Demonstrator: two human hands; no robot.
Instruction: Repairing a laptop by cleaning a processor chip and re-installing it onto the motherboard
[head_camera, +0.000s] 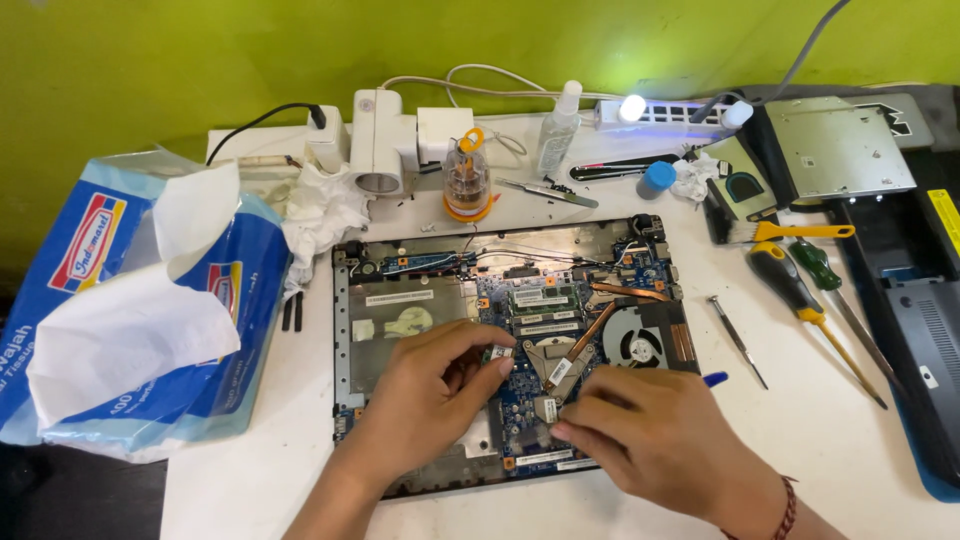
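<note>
An opened laptop base (400, 305) lies on the white table with its blue circuit board (530, 395), copper heat pipe (585, 340) and round fan (638, 347) exposed. My left hand (425, 400) rests on the board's middle, thumb and forefinger pinching a small silver part (500, 353). My right hand (655, 435) lies over the board's lower right with fingers curled; a blue-tipped tool (714, 379) sticks out behind it. What the right fingers touch is hidden.
A blue tissue pack (120, 300) sits at left. Screwdrivers (800, 295), a brush (775, 232), a thin driver (738, 342) and a removed drive (838, 150) lie at right. Small bottles (467, 175), a power strip (660, 112) and plugs line the back.
</note>
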